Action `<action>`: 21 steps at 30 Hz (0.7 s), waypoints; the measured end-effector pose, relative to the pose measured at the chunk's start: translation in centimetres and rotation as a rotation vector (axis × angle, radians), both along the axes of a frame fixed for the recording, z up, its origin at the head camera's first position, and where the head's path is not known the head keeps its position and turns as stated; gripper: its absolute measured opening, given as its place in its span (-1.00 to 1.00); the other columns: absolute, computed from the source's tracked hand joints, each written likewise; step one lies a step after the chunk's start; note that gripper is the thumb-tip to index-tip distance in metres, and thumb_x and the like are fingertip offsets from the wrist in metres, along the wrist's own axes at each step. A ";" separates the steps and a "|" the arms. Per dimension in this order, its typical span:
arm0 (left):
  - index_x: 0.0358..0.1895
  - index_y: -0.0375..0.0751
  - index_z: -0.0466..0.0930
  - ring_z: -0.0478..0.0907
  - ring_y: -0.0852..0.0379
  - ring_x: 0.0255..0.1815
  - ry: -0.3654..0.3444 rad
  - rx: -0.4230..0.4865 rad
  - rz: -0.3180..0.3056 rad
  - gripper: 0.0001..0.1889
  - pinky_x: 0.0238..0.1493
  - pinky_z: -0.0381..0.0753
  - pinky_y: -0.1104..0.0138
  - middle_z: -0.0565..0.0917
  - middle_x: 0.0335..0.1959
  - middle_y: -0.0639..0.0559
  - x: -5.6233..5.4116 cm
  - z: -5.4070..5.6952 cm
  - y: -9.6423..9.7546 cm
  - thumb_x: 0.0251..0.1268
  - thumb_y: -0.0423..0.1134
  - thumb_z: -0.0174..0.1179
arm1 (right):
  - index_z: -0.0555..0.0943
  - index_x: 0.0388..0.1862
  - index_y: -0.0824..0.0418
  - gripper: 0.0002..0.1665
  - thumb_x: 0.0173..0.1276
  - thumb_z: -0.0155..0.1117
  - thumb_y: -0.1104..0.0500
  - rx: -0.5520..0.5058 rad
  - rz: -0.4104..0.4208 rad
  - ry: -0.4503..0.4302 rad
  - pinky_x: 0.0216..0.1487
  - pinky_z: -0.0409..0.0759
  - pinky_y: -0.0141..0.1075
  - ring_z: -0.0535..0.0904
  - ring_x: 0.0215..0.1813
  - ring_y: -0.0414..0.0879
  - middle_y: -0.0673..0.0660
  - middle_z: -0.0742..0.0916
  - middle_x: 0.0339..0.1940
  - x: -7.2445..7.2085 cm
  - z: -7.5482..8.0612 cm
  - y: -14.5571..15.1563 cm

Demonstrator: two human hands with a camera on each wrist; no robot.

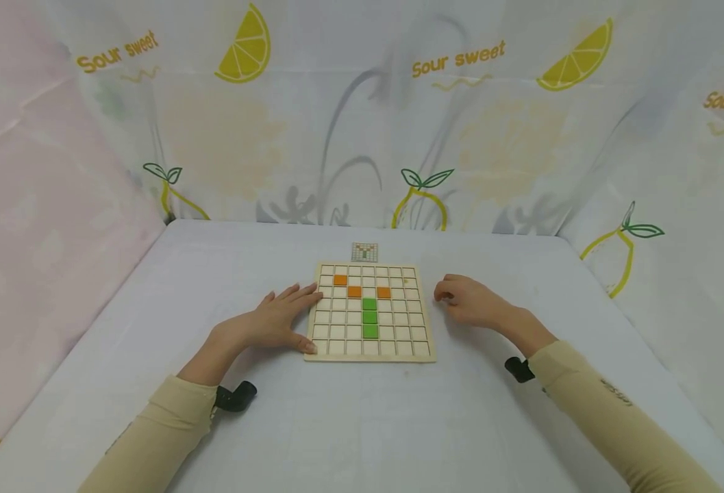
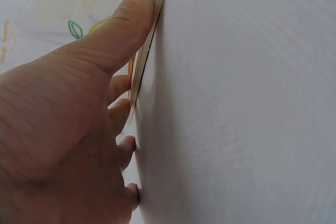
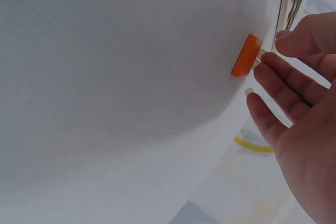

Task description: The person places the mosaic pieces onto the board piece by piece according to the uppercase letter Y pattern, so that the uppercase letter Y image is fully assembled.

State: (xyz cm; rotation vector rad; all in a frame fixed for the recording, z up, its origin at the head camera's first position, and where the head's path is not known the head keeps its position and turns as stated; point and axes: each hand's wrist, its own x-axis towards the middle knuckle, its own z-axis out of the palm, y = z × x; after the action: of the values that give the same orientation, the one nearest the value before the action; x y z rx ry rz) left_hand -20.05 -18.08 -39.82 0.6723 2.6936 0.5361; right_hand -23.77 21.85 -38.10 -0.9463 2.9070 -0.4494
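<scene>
A wooden grid board (image 1: 370,358) lies on the table, with orange and green square tiles in some of its cells. Three green tiles (image 1: 370,317) form a column, and three orange tiles (image 1: 354,292) sit above them. My left hand (image 1: 279,320) rests spread along the board's left side, thumb at the near corner and fingertips at the edge. To the right of the board is my right hand (image 1: 469,301), its fingers loosely bent. In the right wrist view its fingertips are right at an orange tile (image 3: 245,57), while the thumb stands apart from it.
A small pattern card (image 1: 364,252) lies just behind the board. White cloth covers the table (image 1: 362,424), and a lemon-print curtain (image 1: 362,137) closes off its back and sides. Black wrist devices (image 1: 236,396) hang at both sleeves.
</scene>
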 end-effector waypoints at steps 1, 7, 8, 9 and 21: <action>0.60 -0.02 0.03 -0.23 -0.23 0.67 0.000 -0.002 0.001 0.15 0.53 -0.25 -0.32 -0.08 0.67 -0.02 0.0 0.0 0.0 -0.04 0.32 0.40 | 0.67 -0.20 0.21 -0.71 0.23 0.09 0.45 -0.005 0.005 0.000 -0.02 0.59 -0.12 0.55 -0.18 -0.09 0.07 0.66 -0.24 0.0 0.0 0.2; 0.60 -0.04 0.03 -0.23 -0.25 0.67 -0.005 0.000 0.000 0.14 0.53 -0.25 -0.33 -0.07 0.67 -0.05 0.0 0.0 0.1 -0.03 0.32 0.40 | 0.68 -0.18 0.20 -0.73 0.22 0.16 0.44 0.004 0.016 -0.005 -0.08 0.58 -0.17 0.52 -0.21 -0.12 0.06 0.66 -0.24 0.4 0.0 0.9; 0.60 -0.04 0.03 -0.23 -0.26 0.66 -0.003 0.000 -0.002 0.14 0.53 -0.25 -0.33 -0.07 0.67 -0.05 -0.1 0.0 0.1 -0.03 0.32 0.40 | 0.68 -0.18 0.20 -0.73 0.23 0.16 0.44 0.009 0.014 -0.009 -0.08 0.58 -0.17 0.52 -0.21 -0.12 0.06 0.66 -0.23 0.4 0.0 0.9; 0.60 -0.04 0.03 -0.23 -0.26 0.66 -0.001 0.000 -0.002 0.14 0.52 -0.24 -0.34 -0.06 0.66 -0.06 -0.1 0.0 0.1 -0.02 0.32 0.40 | 0.68 -0.18 0.19 -0.72 0.23 0.16 0.44 0.013 0.010 -0.014 -0.07 0.57 -0.17 0.52 -0.20 -0.12 0.06 0.66 -0.23 0.5 0.1 1.0; 0.60 0.00 0.03 -0.22 -0.23 0.67 0.012 -0.003 -0.006 0.16 0.53 -0.24 -0.33 -0.07 0.67 0.00 -0.2 -0.3 -0.1 -0.06 0.35 0.39 | 0.67 -0.17 0.18 -0.62 0.12 0.12 0.51 0.044 0.019 -0.019 -0.08 0.52 -0.19 0.47 -0.23 -0.11 0.05 0.62 -0.29 1.0 0.1 1.8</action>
State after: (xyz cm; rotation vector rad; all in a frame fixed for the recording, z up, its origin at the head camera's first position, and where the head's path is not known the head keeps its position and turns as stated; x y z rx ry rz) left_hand -20.28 -18.18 -40.13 0.6844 2.7021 0.5279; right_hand -22.80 23.68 -38.04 -0.9580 2.8757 -0.3894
